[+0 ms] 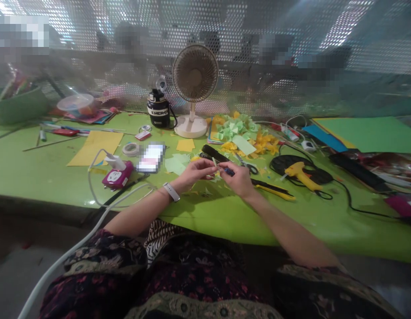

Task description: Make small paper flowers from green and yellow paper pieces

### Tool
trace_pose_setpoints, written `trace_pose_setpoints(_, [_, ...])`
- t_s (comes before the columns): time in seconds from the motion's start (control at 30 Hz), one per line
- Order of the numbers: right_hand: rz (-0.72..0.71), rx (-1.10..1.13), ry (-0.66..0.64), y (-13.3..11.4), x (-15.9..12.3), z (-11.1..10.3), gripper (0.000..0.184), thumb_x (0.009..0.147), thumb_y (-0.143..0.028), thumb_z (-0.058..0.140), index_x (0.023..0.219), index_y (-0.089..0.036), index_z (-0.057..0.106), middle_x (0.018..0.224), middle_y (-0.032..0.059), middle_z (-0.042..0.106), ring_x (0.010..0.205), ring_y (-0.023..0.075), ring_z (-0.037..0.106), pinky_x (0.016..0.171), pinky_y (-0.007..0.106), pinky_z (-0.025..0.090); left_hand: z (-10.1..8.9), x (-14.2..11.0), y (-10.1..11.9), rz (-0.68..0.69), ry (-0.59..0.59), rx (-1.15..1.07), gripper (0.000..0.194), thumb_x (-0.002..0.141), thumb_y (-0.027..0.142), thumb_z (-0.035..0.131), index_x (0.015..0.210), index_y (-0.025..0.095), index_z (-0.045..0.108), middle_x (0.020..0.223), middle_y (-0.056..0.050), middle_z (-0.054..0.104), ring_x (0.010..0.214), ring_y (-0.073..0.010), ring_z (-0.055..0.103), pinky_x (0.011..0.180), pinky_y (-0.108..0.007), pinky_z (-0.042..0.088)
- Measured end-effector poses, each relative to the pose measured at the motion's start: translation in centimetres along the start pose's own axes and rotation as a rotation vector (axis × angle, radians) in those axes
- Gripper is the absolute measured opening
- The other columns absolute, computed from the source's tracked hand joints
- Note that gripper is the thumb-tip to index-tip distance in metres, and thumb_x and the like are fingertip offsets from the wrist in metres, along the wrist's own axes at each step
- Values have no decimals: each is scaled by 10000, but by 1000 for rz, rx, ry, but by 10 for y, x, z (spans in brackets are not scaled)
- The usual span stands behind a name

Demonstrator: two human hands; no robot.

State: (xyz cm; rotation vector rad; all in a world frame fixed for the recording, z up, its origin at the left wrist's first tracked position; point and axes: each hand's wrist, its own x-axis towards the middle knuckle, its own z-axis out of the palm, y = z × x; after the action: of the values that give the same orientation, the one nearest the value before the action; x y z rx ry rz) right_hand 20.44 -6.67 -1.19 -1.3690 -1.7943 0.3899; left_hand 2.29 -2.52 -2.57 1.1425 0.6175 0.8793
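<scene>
My left hand (199, 172) is closed in a pinch on a small strip of pale green paper (214, 162). Close beside it, my right hand (237, 178) is closed around a dark blue object (228, 171), mostly hidden by the fingers, so its kind is unclear. The fingertips of both hands meet or nearly meet at the paper strip. Just behind the right hand lie dark-handled scissors (252, 169) and a black stick-like tool (213, 153). Pale green paper pieces (176, 164) lie beyond the left hand. To the right of my right hand is a yellow and black cutter-like tool (275, 190).
A yellow glue gun (303, 176) rests on a black holder at the right. Green and yellow paper petals (240, 130) are heaped near the fan (193, 126). Left are a phone (151, 157), tape roll (131, 149), purple power socket (118, 176) and a white cable (102, 221).
</scene>
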Motion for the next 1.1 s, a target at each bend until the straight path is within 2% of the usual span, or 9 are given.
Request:
trace_pose_setpoints(0.17, [21,32,-36,0,-3,1,266,815,-353,595,975,-192,732,807,60,728,682,197,626,654,314,483,0,0,1,20,23,8,416,660,451,857,809,129,639,772,13,668,698,-70,641,660,-197,514])
trace_pose_setpoints(0.27, [74,103,-40,-2,-2,-5,296,799,-363,607,995,-169,715,659,10,627,548,142,502,551,278,411,-1,-3,4,-55,-40,61,459,667,490,845,845,127,628,800,-24,705,711,-115,692,620,-214,533])
trace_pose_setpoints(0.37, [149,245,-60,-5,0,-11,328,818,-401,592,1003,-154,703,591,-26,539,496,114,415,483,255,333,0,-4,6,-124,-124,137,507,657,528,836,864,117,623,814,-64,728,674,-146,714,586,-238,554])
trace_pose_setpoints(0.47, [185,313,-73,-9,0,-11,342,815,-464,629,960,-163,707,603,-24,553,511,111,426,482,248,330,0,-5,3,-128,-175,176,510,660,536,829,839,110,612,789,-68,724,652,-153,721,572,-238,565])
trace_pose_setpoints(0.63, [146,241,-59,-9,0,-6,289,773,-477,696,778,-188,679,625,-3,597,552,120,458,530,260,377,-1,-3,-3,-110,-214,194,488,681,518,822,851,110,614,740,-42,700,654,-149,723,592,-235,576])
trace_pose_setpoints(0.77, [150,252,-35,-6,1,-3,313,777,-505,687,733,-198,648,624,-1,592,543,119,444,528,264,379,-3,-3,-3,-105,-198,195,466,694,500,818,845,107,620,793,-66,719,678,-149,725,613,-252,588])
trace_pose_setpoints(0.93, [199,331,68,-6,4,-4,369,748,-555,711,720,-197,626,607,-18,532,530,109,407,504,257,351,-3,-4,0,-150,-172,144,446,686,455,839,863,95,644,836,-89,742,697,-153,731,635,-261,595])
trace_pose_setpoints(1.1, [250,366,141,-7,4,-4,391,747,-581,710,729,-206,601,575,-36,480,505,106,384,480,258,318,-2,-4,1,-194,-138,34,406,693,313,868,982,112,667,889,-81,754,734,-149,732,684,-285,602])
